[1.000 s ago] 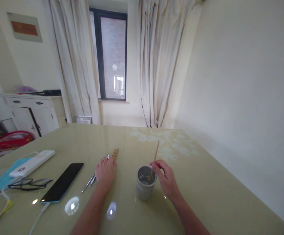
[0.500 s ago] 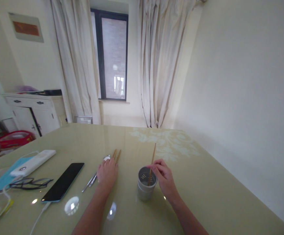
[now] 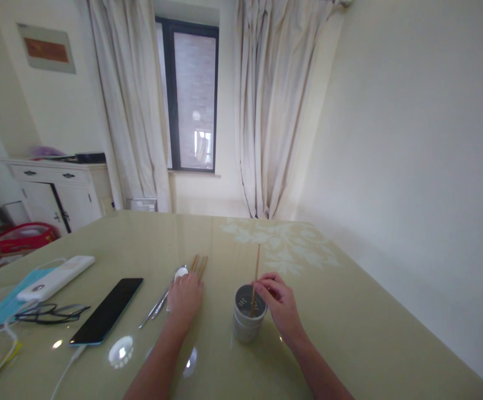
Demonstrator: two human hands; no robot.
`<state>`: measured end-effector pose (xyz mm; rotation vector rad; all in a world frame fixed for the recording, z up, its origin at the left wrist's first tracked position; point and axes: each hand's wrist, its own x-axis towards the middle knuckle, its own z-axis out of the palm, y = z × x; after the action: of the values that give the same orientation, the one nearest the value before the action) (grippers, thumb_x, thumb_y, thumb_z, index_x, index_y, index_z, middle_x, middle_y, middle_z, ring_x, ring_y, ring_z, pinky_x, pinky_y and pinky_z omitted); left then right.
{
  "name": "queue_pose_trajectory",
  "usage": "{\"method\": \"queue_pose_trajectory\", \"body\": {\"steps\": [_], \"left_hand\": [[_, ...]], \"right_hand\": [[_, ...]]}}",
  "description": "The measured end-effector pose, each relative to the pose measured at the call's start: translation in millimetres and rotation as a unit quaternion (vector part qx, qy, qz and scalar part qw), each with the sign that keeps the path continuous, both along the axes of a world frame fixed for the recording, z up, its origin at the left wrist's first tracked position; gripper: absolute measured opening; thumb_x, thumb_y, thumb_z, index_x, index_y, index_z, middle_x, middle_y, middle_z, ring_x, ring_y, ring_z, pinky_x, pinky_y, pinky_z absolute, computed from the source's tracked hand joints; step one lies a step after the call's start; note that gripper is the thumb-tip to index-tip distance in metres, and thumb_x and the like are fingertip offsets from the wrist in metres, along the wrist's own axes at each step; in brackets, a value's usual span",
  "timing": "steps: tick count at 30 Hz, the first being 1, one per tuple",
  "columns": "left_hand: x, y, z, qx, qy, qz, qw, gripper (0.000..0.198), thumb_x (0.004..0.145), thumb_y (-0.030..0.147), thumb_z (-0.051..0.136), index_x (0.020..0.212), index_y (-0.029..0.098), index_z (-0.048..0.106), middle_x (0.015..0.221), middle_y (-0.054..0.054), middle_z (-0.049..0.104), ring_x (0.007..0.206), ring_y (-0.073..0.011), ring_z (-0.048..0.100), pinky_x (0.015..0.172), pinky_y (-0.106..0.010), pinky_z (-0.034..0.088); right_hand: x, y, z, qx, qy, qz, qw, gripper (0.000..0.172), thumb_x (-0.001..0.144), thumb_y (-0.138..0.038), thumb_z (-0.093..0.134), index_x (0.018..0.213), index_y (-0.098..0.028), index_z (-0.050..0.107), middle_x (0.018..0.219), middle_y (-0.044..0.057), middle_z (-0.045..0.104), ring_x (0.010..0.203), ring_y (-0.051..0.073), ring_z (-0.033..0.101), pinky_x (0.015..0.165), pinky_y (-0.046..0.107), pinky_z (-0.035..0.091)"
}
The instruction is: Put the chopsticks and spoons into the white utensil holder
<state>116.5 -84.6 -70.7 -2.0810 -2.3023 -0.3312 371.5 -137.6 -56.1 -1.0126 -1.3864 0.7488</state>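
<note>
A grey cylindrical holder [image 3: 245,328] with small holes in its bottom stands upright on the table. My right hand [image 3: 281,303] pinches a wooden chopstick [image 3: 257,264] near its middle; its lower end is inside the holder. To the left, my left hand [image 3: 185,297] is palm down with its fingers closed over several chopsticks [image 3: 200,265], whose far ends stick out past the fingertips. Beside that hand lie metal spoons, with a spoon bowl [image 3: 180,272] and spoon handles [image 3: 154,312] showing. My left hand covers part of them.
On the table's left side are a black phone [image 3: 107,311] with a white cable, folded glasses [image 3: 52,313], a white power bank [image 3: 60,276] and a blue face mask [image 3: 8,305]. A wall [image 3: 424,166] borders the table [image 3: 350,344] on the right.
The chopstick in my right hand has swung from leaning right to nearly upright, its top moving left. The chopsticks under my left hand have shifted slightly, with more ends showing.
</note>
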Motion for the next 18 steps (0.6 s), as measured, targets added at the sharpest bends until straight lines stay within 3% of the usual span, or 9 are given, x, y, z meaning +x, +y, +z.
{"method": "queue_pose_trajectory", "body": {"steps": [7, 13, 16, 18], "left_hand": [[16.4, 2.4, -5.0, 0.012, -0.077, -0.096, 0.992, 0.023, 0.100, 0.016, 0.051, 0.104, 0.019, 0.074, 0.107, -0.012, 0.080, 0.107, -0.0273, 0.074, 0.091, -0.036, 0.052], [19.2, 2.3, -1.6, 0.033, -0.073, -0.092, 0.993, 0.026, 0.102, 0.015, 0.048, 0.100, 0.016, 0.074, 0.106, -0.016, 0.078, 0.107, -0.0304, 0.073, 0.094, -0.040, 0.051], [21.8, -0.8, 8.8, 0.127, -0.106, -0.061, 0.984, 0.028, 0.107, 0.019, 0.040, 0.110, 0.015, 0.068, 0.112, -0.016, 0.074, 0.103, -0.0277, 0.073, 0.086, -0.037, 0.054], [28.3, -6.2, 15.4, 0.232, -0.147, -0.070, 0.959, 0.026, 0.109, 0.022, 0.040, 0.113, 0.017, 0.065, 0.109, -0.013, 0.074, 0.095, -0.0240, 0.073, 0.077, -0.033, 0.056]], "right_hand": [[-0.6, 0.5, -0.2, 0.002, -0.003, -0.028, 1.000, 0.041, 0.092, -0.061, 0.074, 0.092, -0.022, 0.088, 0.097, 0.008, 0.065, 0.085, 0.023, 0.066, 0.069, 0.031, 0.053], [-0.3, -1.1, 2.3, 0.039, 0.004, -0.060, 0.997, 0.037, 0.096, -0.057, 0.070, 0.091, -0.022, 0.084, 0.095, 0.007, 0.065, 0.085, 0.022, 0.065, 0.071, 0.031, 0.053], [-1.9, -5.6, 6.0, 0.077, -0.014, -0.079, 0.994, 0.032, 0.100, -0.050, 0.068, 0.092, -0.023, 0.083, 0.094, 0.006, 0.066, 0.087, 0.022, 0.064, 0.075, 0.031, 0.052], [-3.0, -9.3, 8.5, 0.102, -0.032, -0.089, 0.990, 0.029, 0.102, -0.046, 0.065, 0.096, -0.024, 0.082, 0.095, 0.006, 0.067, 0.089, 0.022, 0.064, 0.076, 0.031, 0.052]]}}
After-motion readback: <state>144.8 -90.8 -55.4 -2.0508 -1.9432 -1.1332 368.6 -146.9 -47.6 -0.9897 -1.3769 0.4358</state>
